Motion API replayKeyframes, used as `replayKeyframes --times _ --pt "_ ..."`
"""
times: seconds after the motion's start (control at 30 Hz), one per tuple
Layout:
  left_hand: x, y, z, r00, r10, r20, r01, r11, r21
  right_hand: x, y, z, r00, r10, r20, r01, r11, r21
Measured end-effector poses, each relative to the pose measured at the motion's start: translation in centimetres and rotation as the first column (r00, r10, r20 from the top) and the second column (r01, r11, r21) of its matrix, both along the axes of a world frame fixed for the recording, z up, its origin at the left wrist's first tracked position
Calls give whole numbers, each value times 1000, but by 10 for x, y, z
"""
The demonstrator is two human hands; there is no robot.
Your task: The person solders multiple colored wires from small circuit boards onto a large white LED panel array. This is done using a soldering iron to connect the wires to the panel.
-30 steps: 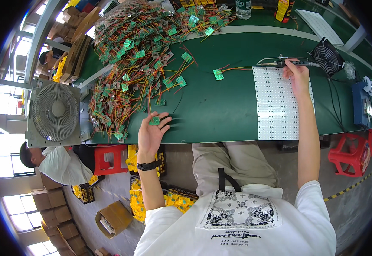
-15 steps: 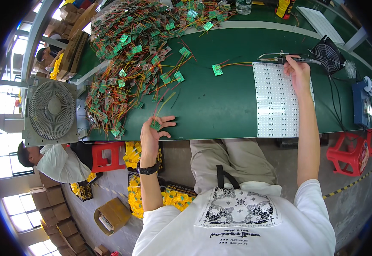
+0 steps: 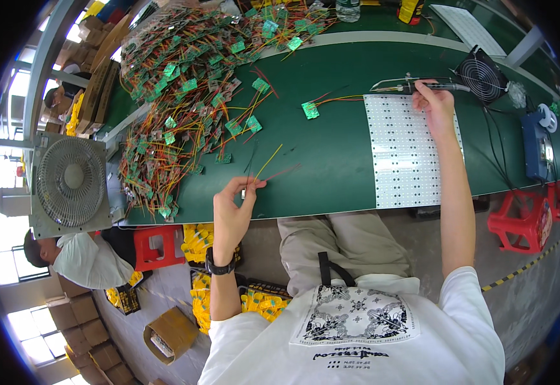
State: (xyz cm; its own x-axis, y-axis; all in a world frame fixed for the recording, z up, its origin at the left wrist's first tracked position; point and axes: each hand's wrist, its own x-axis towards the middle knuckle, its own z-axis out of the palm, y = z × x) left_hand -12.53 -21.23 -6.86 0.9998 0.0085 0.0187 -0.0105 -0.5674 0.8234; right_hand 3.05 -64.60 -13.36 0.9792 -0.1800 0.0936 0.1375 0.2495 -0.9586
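Head view: left hand [image 3: 232,208] pinches wires [image 3: 269,162], right hand [image 3: 436,110] holds soldering iron [image 3: 453,86].

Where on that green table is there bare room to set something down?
Best, it seems: the table between the left grip and the white panel, below the lone circuit board. Another bare strip lies between the handheld tool and the pale rail behind it. The left side is crowded with heaped boards.

a yellow wire [image 3: 270,162] and a pinkish-red wire [image 3: 283,172] show at the left hand [image 3: 232,215], over a deep green tabletop [image 3: 322,167]; left of that grip, a pile of green boards [image 3: 180,90] laced red and orange; under the right hand [image 3: 436,112], a white panel [image 3: 398,157] in a dotted grid, its tiny spots apparently black.
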Motion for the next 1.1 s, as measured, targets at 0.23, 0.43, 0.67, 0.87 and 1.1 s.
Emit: replayKeyframes --times 0.23,0.43,0.67,0.87,1.1 --pt "25 -42 25 917 -239 320 128 935 331 -1 4 2 1000 5 0 -5 1000 -2" --pt "64 -77 23 967 -188 169 185 982 32 -1 5 4 1000 9 11 -10 1000 15" --pt "121 -129 -6 884 -456 -100 456 890 -27 -1 5 3 1000 4 3 -4 1000 -18" --pt "144 -166 -29 893 -362 268 443 814 -375 -1 8 3 1000 -6 3 6 1000 -26" --pt "159 -167 -11 885 -443 -145 423 894 -149 -1 9 6 999 -30 10 31 998 -46"
